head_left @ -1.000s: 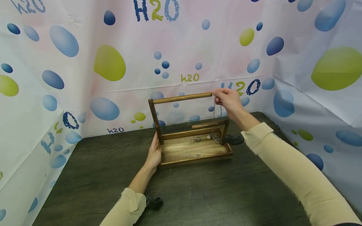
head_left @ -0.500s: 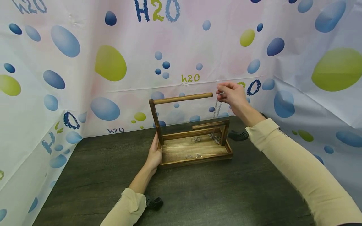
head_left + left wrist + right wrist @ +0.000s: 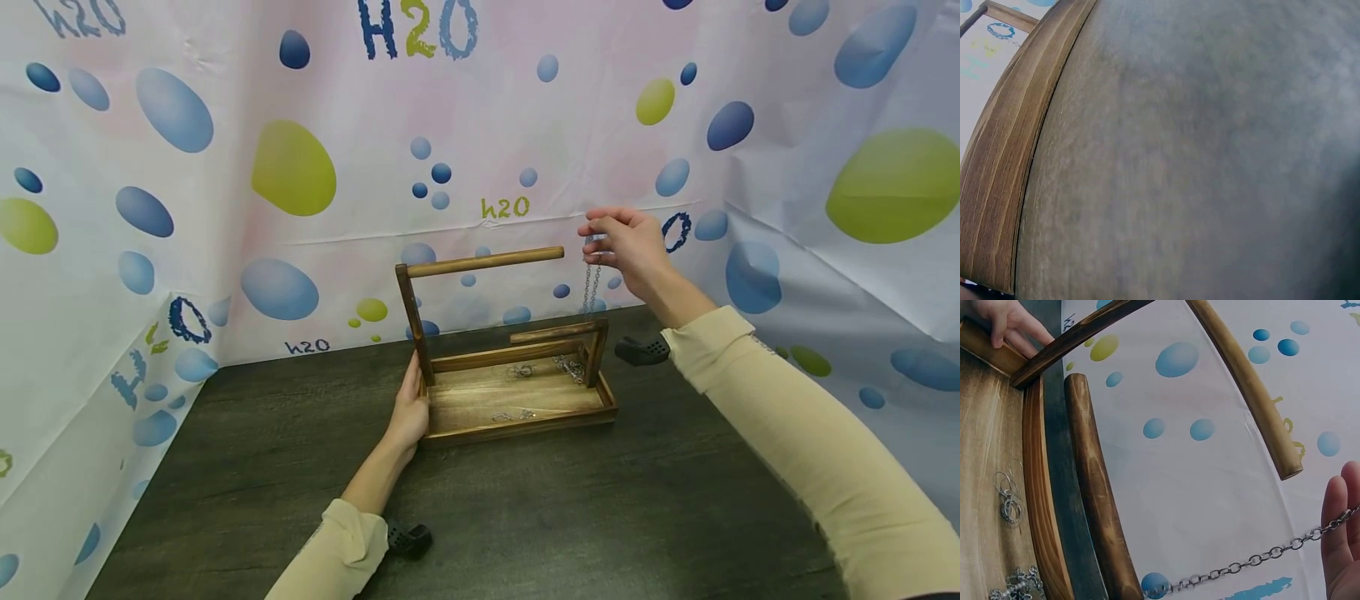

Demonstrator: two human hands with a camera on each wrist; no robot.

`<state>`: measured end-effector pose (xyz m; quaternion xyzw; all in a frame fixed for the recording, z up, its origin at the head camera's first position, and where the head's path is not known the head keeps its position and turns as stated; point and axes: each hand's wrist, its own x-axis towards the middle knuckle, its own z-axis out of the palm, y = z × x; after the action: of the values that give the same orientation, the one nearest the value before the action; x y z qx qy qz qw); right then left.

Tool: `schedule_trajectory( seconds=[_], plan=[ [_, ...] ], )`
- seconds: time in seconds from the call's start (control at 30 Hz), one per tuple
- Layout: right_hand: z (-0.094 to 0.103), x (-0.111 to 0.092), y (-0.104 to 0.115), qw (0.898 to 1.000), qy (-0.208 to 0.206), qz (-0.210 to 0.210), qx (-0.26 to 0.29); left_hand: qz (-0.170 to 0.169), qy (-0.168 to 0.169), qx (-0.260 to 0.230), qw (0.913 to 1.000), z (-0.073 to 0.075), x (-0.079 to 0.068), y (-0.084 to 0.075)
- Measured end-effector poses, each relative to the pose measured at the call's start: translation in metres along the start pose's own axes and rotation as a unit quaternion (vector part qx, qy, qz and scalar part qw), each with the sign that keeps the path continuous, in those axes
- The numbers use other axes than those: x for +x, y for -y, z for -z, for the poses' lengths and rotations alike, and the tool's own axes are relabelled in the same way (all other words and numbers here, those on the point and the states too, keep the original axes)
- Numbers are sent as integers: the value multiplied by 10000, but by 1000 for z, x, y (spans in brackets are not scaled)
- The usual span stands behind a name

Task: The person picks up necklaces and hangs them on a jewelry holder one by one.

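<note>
A wooden jewelry stand (image 3: 517, 431) has a tray base, a tall upper bar (image 3: 487, 261) and a short lower bar (image 3: 558, 332). My left hand (image 3: 408, 414) holds the tray's left end; the right wrist view shows its fingers (image 3: 1029, 328) at the end wall. To the right of the upper bar's free end, my right hand (image 3: 632, 250) pinches a silver chain (image 3: 591, 287). The chain hangs in two strands behind the lower bar. In the right wrist view, the chain (image 3: 1254, 559) runs across the fingers. The left wrist view shows mostly blurred tabletop and a wooden edge (image 3: 1016, 156).
Inside the tray lie thin hoops (image 3: 519, 372), a heap of chain (image 3: 572, 368) and small silver pieces (image 3: 513, 415). The stand sits on a dark wood-grain table (image 3: 487, 517). Behind it rises a patterned white backdrop (image 3: 465, 125). Black wrist mounts (image 3: 641, 351) sit on both arms.
My right hand has moved right and slightly up, away from the upper bar's end, carrying the chain along. The left hand and the stand stay in place.
</note>
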<state>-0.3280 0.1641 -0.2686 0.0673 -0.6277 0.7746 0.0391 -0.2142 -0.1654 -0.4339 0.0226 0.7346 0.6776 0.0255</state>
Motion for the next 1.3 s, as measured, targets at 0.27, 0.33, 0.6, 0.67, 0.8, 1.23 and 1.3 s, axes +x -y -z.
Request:
schedule_trajectory(
  seconds=[0.27, 0.33, 0.6, 0.67, 0.8, 1.23, 1.3],
  plan=[
    [-1, 2, 4, 9999, 41, 5, -117, 21, -29, -45, 10000, 1, 0, 0],
    [-2, 2, 4, 9999, 35, 0, -136, 35, -35, -30, 10000, 0, 0, 0],
    [-7, 6, 2, 9997, 101, -3, -218, 76, -40, -60, 9999, -1, -1, 1],
    [-9, 6, 2, 9997, 103, -17, -232, 59, -36, -48, 10000, -1, -1, 1],
    [-13, 9, 1, 9996, 129, -45, -267, 48, -65, -32, 10000, 0, 0, 1],
    [-25, 11, -5, 9988, 300, 23, -391, 46, -68, -12, 10000, -1, 0, 1],
    [-28, 11, -6, 9987, 331, 35, -388, 50, -85, -11, 10000, -1, 0, 1]
  ],
)
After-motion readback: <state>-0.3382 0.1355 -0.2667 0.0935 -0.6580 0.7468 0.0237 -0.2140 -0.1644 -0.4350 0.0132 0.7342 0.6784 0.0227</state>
